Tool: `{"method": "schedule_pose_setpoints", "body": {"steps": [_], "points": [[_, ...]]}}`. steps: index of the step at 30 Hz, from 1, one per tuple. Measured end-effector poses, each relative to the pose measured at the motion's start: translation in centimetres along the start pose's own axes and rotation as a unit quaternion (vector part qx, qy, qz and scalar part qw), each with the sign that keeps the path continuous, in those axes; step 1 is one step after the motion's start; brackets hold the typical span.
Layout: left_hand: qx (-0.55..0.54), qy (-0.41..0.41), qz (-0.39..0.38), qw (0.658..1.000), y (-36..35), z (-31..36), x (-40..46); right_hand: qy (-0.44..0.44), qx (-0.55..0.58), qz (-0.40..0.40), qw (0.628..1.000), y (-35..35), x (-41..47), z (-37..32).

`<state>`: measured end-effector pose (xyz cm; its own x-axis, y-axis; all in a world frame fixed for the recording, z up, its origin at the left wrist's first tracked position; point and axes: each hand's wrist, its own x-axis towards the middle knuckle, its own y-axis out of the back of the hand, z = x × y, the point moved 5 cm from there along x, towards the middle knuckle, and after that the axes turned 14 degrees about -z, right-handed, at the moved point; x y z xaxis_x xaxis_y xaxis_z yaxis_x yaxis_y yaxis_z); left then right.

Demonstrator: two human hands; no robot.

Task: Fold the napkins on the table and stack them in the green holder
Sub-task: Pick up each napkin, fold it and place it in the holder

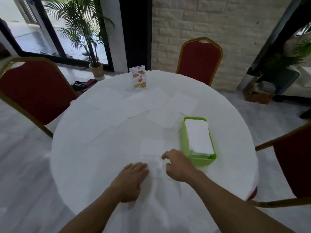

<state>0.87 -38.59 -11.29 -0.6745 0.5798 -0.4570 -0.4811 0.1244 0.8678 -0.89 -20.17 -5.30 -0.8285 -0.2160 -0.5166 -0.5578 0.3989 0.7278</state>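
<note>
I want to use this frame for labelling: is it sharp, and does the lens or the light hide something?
Head view: wide-angle lens bends the table rim and chairs; soft daylight from the window, no hard shadows; white napkins nearly vanish against the white cloth; both hands, left and right, slightly blurred.

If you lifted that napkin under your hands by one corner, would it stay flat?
Probably not. The napkin looks thin and already wrinkles near the left hand, so it would likely droop. It seems very light and could slide on the tablecloth when pushed. The right hand hovers at its edge with fingers curled, seemingly not gripping.
</note>
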Motion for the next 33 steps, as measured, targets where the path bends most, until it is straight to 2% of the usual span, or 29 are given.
{"method": "schedule_pose_setpoints", "body": {"steps": [4,11,16,20,24,25,27,30,31,33], "points": [[0.017,-0.041,0.047,0.998,-1.2,-2.3,-3.1,-0.041,-0.005,-0.024,0.999,-2.0,0.7,0.9],[-0.064,-0.023,0.069,0.995,-1.3,-3.2,-3.8,-0.078,-0.028,0.036,0.996,-3.3,2.4,2.6],[-0.141,0.046,0.111,0.983,-1.3,-3.5,-3.2,-0.107,0.014,0.081,0.991,-2.9,4.4,2.8],[-0.17,0.114,0.127,0.971,-2.8,-3.3,-2.8,-0.136,0.041,0.064,0.988,-2.8,5.9,3.2],[-0.168,0.148,0.138,0.965,-3.1,-3.5,-2.6,-0.158,0.033,0.046,0.986,-2.7,6.6,3.1],[-0.173,0.16,0.146,0.961,-2.9,-3.7,-2.4,-0.152,0.045,0.053,0.986,-2.8,6.6,3.0],[-0.187,0.189,0.155,0.952,-2.4,-4.3,-2.1,-0.129,0.149,0.088,0.976,-2.6,6.5,3.0],[-0.2,0.233,0.163,0.938,-1.8,-5.6,-1.9,-0.096,0.313,0.167,0.93,-1.6,5.5,2.6],[-0.204,0.242,0.167,0.934,-1.6,-6.0,-2.0,-0.084,0.322,0.191,0.923,-1.4,5.0,2.3],[-0.216,0.251,0.174,0.927,-1.3,-6.7,-2.0,-0.042,0.277,0.223,0.934,-1.1,4.1,1.4]]}}
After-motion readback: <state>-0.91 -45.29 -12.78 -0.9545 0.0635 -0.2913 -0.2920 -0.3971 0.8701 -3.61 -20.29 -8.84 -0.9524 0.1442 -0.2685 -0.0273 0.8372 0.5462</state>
